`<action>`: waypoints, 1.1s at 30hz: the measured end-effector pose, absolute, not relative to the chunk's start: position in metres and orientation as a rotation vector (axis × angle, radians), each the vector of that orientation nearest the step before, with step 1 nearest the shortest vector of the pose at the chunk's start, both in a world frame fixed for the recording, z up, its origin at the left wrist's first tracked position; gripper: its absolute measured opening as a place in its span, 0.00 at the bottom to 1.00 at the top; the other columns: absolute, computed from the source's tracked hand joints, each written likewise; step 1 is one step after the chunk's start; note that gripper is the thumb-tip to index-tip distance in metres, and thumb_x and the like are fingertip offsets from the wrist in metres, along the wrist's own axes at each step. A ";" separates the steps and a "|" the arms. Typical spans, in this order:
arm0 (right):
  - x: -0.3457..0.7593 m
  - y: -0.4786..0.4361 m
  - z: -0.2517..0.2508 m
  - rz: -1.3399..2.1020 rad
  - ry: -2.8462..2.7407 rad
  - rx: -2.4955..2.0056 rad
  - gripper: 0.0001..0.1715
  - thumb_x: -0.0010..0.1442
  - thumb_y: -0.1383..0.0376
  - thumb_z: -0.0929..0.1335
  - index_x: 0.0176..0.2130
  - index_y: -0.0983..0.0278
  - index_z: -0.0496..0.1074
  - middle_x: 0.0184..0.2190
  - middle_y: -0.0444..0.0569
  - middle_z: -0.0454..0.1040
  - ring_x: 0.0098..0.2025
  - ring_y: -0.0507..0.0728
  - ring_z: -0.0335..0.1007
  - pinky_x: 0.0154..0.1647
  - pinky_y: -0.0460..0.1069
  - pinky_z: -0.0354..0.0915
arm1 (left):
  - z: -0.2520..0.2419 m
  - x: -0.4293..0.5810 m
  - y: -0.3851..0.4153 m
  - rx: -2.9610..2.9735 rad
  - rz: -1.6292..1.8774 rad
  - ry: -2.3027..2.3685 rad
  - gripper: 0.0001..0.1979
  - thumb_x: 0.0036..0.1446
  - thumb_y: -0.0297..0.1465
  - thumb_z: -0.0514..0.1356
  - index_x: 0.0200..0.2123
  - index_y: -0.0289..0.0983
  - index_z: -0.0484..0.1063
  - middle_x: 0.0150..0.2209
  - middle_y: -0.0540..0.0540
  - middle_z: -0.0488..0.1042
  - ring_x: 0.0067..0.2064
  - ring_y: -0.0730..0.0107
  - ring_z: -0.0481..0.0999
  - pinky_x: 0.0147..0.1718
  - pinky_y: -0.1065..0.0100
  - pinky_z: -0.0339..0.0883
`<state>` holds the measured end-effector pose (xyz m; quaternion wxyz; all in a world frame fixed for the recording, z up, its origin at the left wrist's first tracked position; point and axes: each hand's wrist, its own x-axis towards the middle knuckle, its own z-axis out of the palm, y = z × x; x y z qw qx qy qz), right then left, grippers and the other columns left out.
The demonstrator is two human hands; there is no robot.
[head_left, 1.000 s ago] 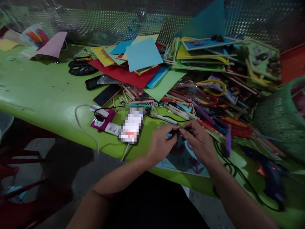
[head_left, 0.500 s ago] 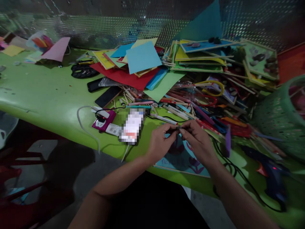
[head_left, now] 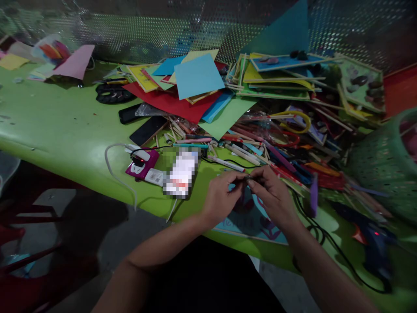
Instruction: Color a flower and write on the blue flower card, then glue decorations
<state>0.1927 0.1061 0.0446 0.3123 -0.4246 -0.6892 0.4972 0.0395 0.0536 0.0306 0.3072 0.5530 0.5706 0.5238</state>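
Observation:
My left hand and my right hand meet fingertip to fingertip near the table's front edge. Pinched between them is a small dark object, too small and dim to name. Below the hands lies a blue picture card with purple flower shapes and some writing, partly covered by them. A lit phone, its screen blurred out, rests left of my left hand. To the right of my right hand lies a dark blue glue gun with an orange trigger and a glowing red light.
A purple power strip with plugs and a white cable sits at the left. Behind are pens, sticks and piled coloured paper. A green basket stands at the right. The glue gun's black cord loops along the front edge.
The view has shifted slightly. Both hands stay together at nearly the same spot, still pinching the small dark object, with only slight finger movement.

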 end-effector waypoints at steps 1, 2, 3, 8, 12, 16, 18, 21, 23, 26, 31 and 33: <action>0.193 0.106 0.045 1.314 -1.819 -1.124 0.07 0.65 0.59 0.67 0.39 0.60 0.67 0.31 0.42 0.69 0.32 0.54 0.63 0.33 0.49 0.59 | 0.030 0.040 0.054 1.458 1.384 1.507 0.10 0.60 0.23 0.61 0.42 0.38 0.78 0.40 0.46 0.83 0.42 0.67 0.81 0.45 0.66 0.73; 0.193 0.106 0.045 1.317 -1.818 -1.125 0.07 0.65 0.60 0.67 0.38 0.60 0.67 0.30 0.42 0.68 0.31 0.54 0.63 0.33 0.49 0.59 | 0.030 0.040 0.054 1.445 1.379 1.505 0.09 0.60 0.23 0.61 0.41 0.38 0.78 0.40 0.46 0.83 0.42 0.67 0.81 0.45 0.66 0.73; 0.193 0.106 0.045 1.320 -1.816 -1.125 0.07 0.65 0.60 0.67 0.38 0.60 0.67 0.30 0.42 0.68 0.31 0.54 0.63 0.32 0.49 0.58 | 0.030 0.040 0.054 1.427 1.375 1.498 0.09 0.60 0.24 0.61 0.41 0.38 0.78 0.40 0.46 0.83 0.42 0.67 0.81 0.44 0.66 0.73; 0.193 0.106 0.049 1.350 -1.782 -1.105 0.06 0.64 0.60 0.67 0.38 0.60 0.68 0.30 0.43 0.68 0.32 0.54 0.63 0.33 0.49 0.59 | 0.028 0.040 0.056 1.313 1.379 1.437 0.07 0.61 0.27 0.62 0.41 0.38 0.78 0.40 0.46 0.82 0.42 0.67 0.81 0.44 0.66 0.74; 0.193 0.106 0.049 1.368 -1.755 -1.119 0.10 0.64 0.56 0.69 0.38 0.60 0.68 0.31 0.43 0.69 0.32 0.54 0.64 0.33 0.49 0.60 | 0.029 0.040 0.056 1.313 1.385 1.447 0.06 0.61 0.28 0.62 0.41 0.39 0.78 0.40 0.46 0.83 0.42 0.67 0.81 0.44 0.65 0.74; 0.193 0.106 0.047 1.369 -1.746 -1.126 0.10 0.65 0.56 0.68 0.38 0.60 0.67 0.31 0.43 0.69 0.32 0.54 0.64 0.33 0.49 0.59 | 0.030 0.040 0.055 1.361 1.400 1.447 0.07 0.61 0.26 0.62 0.41 0.38 0.78 0.39 0.46 0.82 0.41 0.68 0.81 0.43 0.67 0.73; 0.192 0.107 0.047 1.370 -1.757 -1.128 0.09 0.65 0.57 0.68 0.37 0.60 0.67 0.30 0.42 0.68 0.32 0.54 0.63 0.33 0.49 0.59 | 0.030 0.040 0.055 1.392 1.405 1.458 0.07 0.60 0.25 0.61 0.41 0.37 0.78 0.39 0.46 0.82 0.42 0.68 0.81 0.43 0.67 0.73; 0.192 0.107 0.047 1.371 -1.768 -1.134 0.08 0.64 0.59 0.68 0.37 0.60 0.67 0.29 0.42 0.67 0.31 0.53 0.61 0.32 0.49 0.58 | 0.029 0.040 0.054 1.412 1.407 1.468 0.07 0.61 0.25 0.61 0.40 0.38 0.78 0.39 0.46 0.82 0.41 0.68 0.81 0.43 0.67 0.73; 0.192 0.107 0.047 1.362 -1.774 -1.143 0.07 0.64 0.59 0.67 0.36 0.60 0.67 0.28 0.41 0.66 0.30 0.53 0.60 0.32 0.49 0.57 | 0.029 0.040 0.054 1.400 1.402 1.465 0.07 0.61 0.25 0.61 0.40 0.38 0.78 0.39 0.47 0.82 0.41 0.68 0.81 0.43 0.67 0.73; 0.193 0.107 0.046 1.358 -1.782 -1.148 0.07 0.64 0.59 0.67 0.36 0.60 0.67 0.28 0.41 0.65 0.30 0.54 0.60 0.31 0.49 0.56 | 0.028 0.040 0.055 1.362 1.383 1.451 0.06 0.60 0.26 0.62 0.40 0.38 0.78 0.39 0.46 0.82 0.41 0.68 0.81 0.43 0.66 0.74; 0.194 0.107 0.046 1.397 -1.736 -1.115 0.08 0.64 0.58 0.68 0.37 0.60 0.68 0.29 0.41 0.65 0.30 0.53 0.60 0.31 0.49 0.56 | 0.029 0.039 0.056 1.341 1.359 1.463 0.06 0.61 0.27 0.62 0.41 0.38 0.79 0.40 0.46 0.83 0.42 0.67 0.81 0.44 0.65 0.74; 0.194 0.107 0.047 1.420 -1.706 -1.103 0.09 0.63 0.57 0.69 0.37 0.59 0.68 0.29 0.41 0.66 0.31 0.53 0.61 0.32 0.49 0.57 | 0.029 0.039 0.055 1.341 1.371 1.459 0.07 0.61 0.27 0.62 0.41 0.39 0.79 0.40 0.46 0.83 0.42 0.67 0.81 0.44 0.65 0.74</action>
